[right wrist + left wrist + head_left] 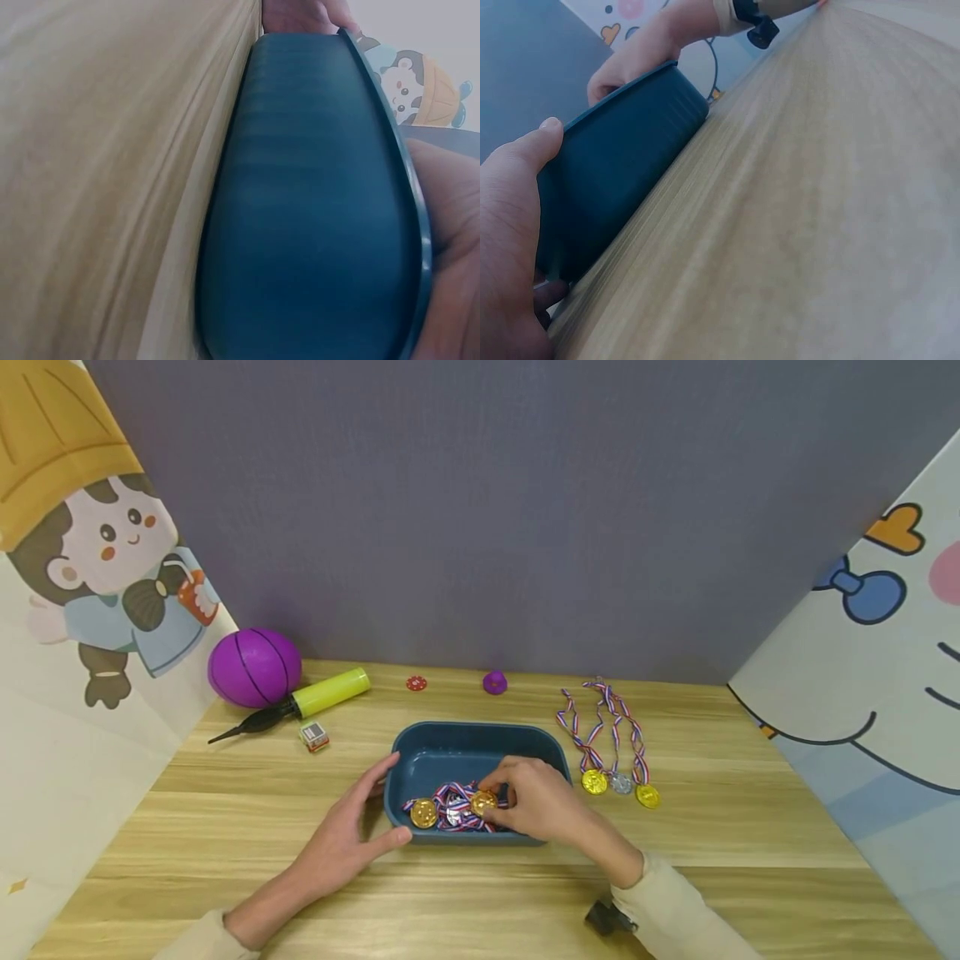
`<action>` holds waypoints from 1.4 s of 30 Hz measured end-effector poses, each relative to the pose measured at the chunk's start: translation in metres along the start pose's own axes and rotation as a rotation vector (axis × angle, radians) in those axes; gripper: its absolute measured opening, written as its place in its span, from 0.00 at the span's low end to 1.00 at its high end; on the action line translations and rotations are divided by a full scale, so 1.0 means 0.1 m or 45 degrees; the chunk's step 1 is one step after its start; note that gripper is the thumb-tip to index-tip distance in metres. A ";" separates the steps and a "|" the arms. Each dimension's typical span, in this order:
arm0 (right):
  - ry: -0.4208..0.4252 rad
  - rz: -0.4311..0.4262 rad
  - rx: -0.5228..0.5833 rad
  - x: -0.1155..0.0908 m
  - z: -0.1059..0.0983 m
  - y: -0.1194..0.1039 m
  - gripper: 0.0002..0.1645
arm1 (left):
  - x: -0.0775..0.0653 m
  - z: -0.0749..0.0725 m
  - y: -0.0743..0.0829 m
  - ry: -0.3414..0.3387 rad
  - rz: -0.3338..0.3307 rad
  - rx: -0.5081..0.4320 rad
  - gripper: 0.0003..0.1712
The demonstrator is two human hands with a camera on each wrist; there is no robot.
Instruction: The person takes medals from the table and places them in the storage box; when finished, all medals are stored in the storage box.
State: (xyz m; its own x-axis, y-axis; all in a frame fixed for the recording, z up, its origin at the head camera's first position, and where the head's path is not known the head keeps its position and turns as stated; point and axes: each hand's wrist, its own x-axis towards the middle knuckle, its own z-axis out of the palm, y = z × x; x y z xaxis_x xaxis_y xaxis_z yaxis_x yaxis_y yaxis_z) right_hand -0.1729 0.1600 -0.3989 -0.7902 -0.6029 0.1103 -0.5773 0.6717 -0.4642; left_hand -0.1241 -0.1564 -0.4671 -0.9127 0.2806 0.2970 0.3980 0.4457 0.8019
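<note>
**A pinch on, low in the frame!**

Here's the worktop [225,852], pale wood with long streaky grain, spanning the lower frame. At lower centre sits the tray [465,737], a rounded blue oblong, probably stiff, light plastic; its end walls and rim offer the surest hold. And there's the left hand [348,835], fingers spread wide about that left end, thumb at the near corner! The right hand [536,797] dips in, thumb and fingers pinching a gold medal [482,803] inside the tray's near side, low centre of the frame. Striped red, white and blue ribbons [450,791] lie tangled beside it: soft, limp stuff, likely to snag and drag a neighbour along. The medal itself looks light and rigid, round with a patterned face; shiny, so perhaps slippery, unlikely to break. Best taken by its edge, clear of the ribbons.
</note>
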 end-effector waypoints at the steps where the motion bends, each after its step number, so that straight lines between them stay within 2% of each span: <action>1: -0.006 0.004 -0.001 0.00 0.00 0.00 0.17 | 0.00 0.00 0.00 0.000 -0.001 0.000 0.58; 11: 0.017 -0.017 -0.020 -0.02 -0.04 0.02 0.19 | 0.00 0.00 -0.01 0.003 0.009 0.002 0.58; 20: 0.135 -0.044 0.003 -0.12 -0.13 0.03 0.19 | 0.00 0.00 -0.01 0.007 0.018 0.001 0.58; 25: 0.257 -0.025 0.041 -0.20 -0.14 0.07 0.18 | 0.00 0.00 -0.02 0.009 0.026 -0.007 0.58; 34: 0.604 -0.053 0.101 -0.37 -0.09 0.25 0.18 | 0.00 0.00 -0.02 0.007 0.043 -0.024 0.58; 42: 0.755 -0.027 0.145 -0.55 -0.14 0.42 0.16 | 0.00 0.00 -0.03 0.009 0.054 -0.021 0.59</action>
State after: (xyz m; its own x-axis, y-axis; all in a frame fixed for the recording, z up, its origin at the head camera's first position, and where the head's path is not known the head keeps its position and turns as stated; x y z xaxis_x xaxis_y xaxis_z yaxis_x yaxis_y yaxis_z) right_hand -0.1565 0.2277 -0.4118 -0.7777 -0.2511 0.5763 -0.5944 0.5924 -0.5439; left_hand -0.1256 -0.1579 -0.4697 -0.8956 0.2929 0.3347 0.4349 0.4191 0.7970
